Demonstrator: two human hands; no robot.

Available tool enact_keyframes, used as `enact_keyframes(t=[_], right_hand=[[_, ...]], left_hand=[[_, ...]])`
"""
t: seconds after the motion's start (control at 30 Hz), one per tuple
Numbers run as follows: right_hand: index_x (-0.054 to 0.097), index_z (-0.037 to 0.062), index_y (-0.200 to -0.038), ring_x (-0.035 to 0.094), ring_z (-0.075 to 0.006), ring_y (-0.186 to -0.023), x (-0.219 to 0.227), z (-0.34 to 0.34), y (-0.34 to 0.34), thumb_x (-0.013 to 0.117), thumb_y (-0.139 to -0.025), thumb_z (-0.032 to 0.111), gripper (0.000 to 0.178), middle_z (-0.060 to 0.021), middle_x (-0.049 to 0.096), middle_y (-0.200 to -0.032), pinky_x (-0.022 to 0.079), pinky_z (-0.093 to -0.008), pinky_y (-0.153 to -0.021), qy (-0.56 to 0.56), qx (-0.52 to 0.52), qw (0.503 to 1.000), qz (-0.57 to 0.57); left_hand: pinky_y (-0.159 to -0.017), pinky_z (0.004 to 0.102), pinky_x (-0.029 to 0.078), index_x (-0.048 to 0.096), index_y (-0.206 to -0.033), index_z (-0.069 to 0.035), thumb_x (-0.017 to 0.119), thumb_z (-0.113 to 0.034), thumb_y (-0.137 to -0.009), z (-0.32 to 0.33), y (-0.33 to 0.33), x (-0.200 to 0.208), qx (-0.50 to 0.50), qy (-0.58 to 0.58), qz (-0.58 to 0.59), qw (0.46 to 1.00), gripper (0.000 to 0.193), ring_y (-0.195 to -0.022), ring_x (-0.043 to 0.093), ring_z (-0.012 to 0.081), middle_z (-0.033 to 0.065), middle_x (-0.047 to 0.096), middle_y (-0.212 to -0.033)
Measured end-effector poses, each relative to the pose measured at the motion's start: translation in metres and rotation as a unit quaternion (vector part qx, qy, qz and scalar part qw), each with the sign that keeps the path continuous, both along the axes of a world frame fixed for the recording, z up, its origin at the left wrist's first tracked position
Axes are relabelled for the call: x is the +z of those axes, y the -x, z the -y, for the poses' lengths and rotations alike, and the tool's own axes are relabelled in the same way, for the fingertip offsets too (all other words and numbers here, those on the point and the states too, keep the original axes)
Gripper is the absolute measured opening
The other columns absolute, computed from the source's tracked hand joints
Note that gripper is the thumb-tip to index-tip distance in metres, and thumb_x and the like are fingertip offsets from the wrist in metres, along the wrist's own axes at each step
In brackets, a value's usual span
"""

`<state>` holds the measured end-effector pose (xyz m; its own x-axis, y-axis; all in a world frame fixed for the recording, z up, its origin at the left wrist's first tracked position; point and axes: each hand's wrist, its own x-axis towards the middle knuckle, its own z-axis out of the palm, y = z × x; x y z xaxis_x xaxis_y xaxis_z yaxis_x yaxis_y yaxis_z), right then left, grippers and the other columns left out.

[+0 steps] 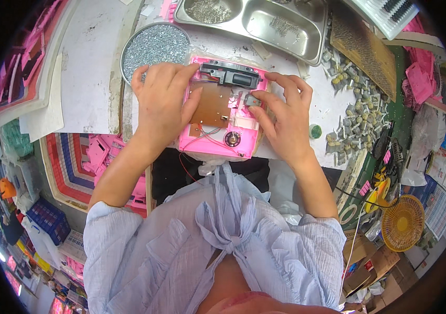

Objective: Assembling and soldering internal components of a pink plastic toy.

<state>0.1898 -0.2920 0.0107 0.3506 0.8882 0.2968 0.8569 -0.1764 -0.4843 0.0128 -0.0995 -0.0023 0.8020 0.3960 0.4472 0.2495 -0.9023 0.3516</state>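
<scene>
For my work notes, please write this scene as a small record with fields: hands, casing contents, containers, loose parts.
Left hand: at the upper left of the pink casing, thumb over the brown board
Right hand: thumb and finger at a small grey part
Casing contents: also black module, round speaker-like part
Containers: round bowl of small metal pieces; metal tray
Loose parts: many small pieces, right of the right hand

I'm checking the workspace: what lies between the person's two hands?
The pink casing with its brown board lies between the left hand and right hand, in the head view.
</scene>
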Motion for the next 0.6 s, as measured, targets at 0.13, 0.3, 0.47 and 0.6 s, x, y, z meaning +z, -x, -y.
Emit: enact_keyframes(t=[0.13, 0.3, 0.47, 0.6], right_hand=[[0.073, 0.0091, -0.102, 0.047, -0.0406, -0.121, 0.006, -0.003, 0.004, 0.08, -0.078, 0.015, 0.025, -0.0126, 0.061, -0.131, 0.042, -0.0476, -0.101, 0.028, 0.005, 0.999, 0.03], [0.074, 0.0094, -0.103, 0.048, -0.0415, -0.12, 0.007, -0.004, 0.001, 0.08, -0.077, 0.015, 0.027, -0.0132, 0.062, -0.129, 0.044, -0.0486, -0.099, 0.042, 0.01, 0.998, 0.035], [0.074, 0.0096, -0.099, 0.049, -0.0415, -0.119, 0.019, -0.009, -0.002, 0.081, -0.074, 0.012, 0.026, -0.0116, 0.064, -0.125, 0.045, -0.0485, -0.099, 0.004, 0.017, 0.999, 0.029], [0.075, 0.0119, -0.095, 0.05, -0.0385, -0.123, 0.019, -0.036, 0.009, 0.083, -0.069, 0.008, 0.028, -0.0082, 0.065, -0.125, 0.046, -0.0461, -0.1, -0.055, 0.071, 0.995, 0.034]], left_hand=[[-0.096, 0.0449, 0.031, 0.071, -0.1, -0.015, 0.077, -0.015, -0.08, 0.009, 0.007, -0.002, -0.017, 0.022, 0.011, 1.0, 0.021, -0.093, 0.062, 0.0191, -0.0013, 0.063, -0.089], [-0.093, 0.0429, 0.034, 0.073, -0.092, -0.013, 0.08, -0.01, -0.076, 0.022, 0.011, 0.007, -0.048, 0.022, 0.017, 0.998, 0.018, -0.09, 0.063, 0.0205, 0.0004, 0.066, -0.086], [-0.093, 0.0437, 0.034, 0.072, -0.092, -0.012, 0.08, -0.01, -0.075, 0.022, 0.014, 0.006, -0.061, 0.021, 0.021, 0.998, 0.019, -0.09, 0.063, 0.0205, 0.0003, 0.065, -0.086], [-0.093, 0.0442, 0.034, 0.07, -0.092, -0.012, 0.08, -0.011, -0.075, 0.021, 0.012, 0.005, -0.066, 0.012, 0.025, 0.997, 0.02, -0.09, 0.063, 0.021, 0.0003, 0.064, -0.087]])
